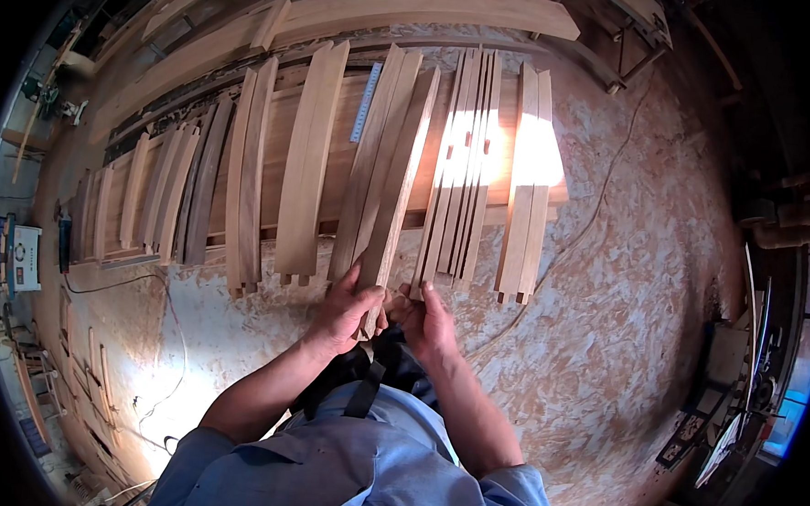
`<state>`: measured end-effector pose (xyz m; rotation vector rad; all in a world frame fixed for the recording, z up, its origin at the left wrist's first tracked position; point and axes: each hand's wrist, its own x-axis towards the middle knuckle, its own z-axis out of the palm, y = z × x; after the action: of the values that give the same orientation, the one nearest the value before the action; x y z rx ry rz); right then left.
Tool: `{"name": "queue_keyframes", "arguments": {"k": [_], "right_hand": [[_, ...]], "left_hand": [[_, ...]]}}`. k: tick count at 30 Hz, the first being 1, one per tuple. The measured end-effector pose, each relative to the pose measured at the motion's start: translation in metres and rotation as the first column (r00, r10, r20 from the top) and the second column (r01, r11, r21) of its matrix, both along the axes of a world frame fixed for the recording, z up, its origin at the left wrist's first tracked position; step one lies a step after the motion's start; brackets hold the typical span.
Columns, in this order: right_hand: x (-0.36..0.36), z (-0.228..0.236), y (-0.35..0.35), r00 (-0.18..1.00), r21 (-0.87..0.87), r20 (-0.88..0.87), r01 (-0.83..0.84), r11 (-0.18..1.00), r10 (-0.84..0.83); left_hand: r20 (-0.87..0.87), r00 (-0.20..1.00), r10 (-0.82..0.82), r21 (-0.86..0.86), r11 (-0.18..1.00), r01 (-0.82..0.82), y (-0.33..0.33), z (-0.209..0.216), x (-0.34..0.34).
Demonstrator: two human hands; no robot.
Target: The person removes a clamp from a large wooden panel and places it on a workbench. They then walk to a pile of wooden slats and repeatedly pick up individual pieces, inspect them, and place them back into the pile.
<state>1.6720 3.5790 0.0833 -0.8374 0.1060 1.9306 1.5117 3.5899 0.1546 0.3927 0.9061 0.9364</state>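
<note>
My left hand (350,312) is closed around the near end of a long wooden board (401,184), which tilts toward me and shows a rough edge. Close by on the right, my right hand (430,326) has its thumb and curled fingers on the near end of a narrow wooden slat (437,209). Just left of the held board lies a pair of darker boards (373,169). Beside the slat, several thin grooved strips (469,192) lie side by side. Farther right is a pair of tenoned pieces (522,232), partly in bright sunlight.
More tenoned pairs (304,174) and shorter pieces (156,190) lie leftward across wide planks. A blue ruler (365,102) rests among them. Long beams (418,11) lie at the back. A cable (601,190) crosses the mottled floor (619,356); a white box (26,259) stands far left.
</note>
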Motion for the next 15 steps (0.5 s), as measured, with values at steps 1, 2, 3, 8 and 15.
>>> {"name": "queue_keyframes", "arguments": {"k": [1,2,3,8,15], "right_hand": [[0.002,-0.003,-0.007,1.000,0.017,-0.007,-0.023,1.000,0.023],[0.005,-0.006,-0.014,0.999,0.033,-0.013,-0.046,0.998,0.046],[0.007,-0.007,-0.019,0.997,0.049,-0.021,-0.069,0.996,0.070],[0.011,-0.006,-0.024,0.993,0.064,0.000,-0.120,0.991,0.121],[0.007,0.008,-0.013,0.996,0.068,0.043,-0.083,0.994,0.080]], "left_hand": [[-0.024,1.000,-0.008,0.004,1.000,0.008,-0.001,0.000,0.001],[-0.061,0.998,-0.003,0.029,1.000,0.005,-0.001,-0.001,0.004],[-0.100,0.995,0.003,0.054,0.999,0.002,-0.002,-0.003,0.008],[-0.061,0.998,0.001,0.053,0.999,0.002,-0.003,-0.003,0.009],[-0.076,0.997,0.026,0.027,0.999,-0.024,-0.001,-0.004,0.012]]}}
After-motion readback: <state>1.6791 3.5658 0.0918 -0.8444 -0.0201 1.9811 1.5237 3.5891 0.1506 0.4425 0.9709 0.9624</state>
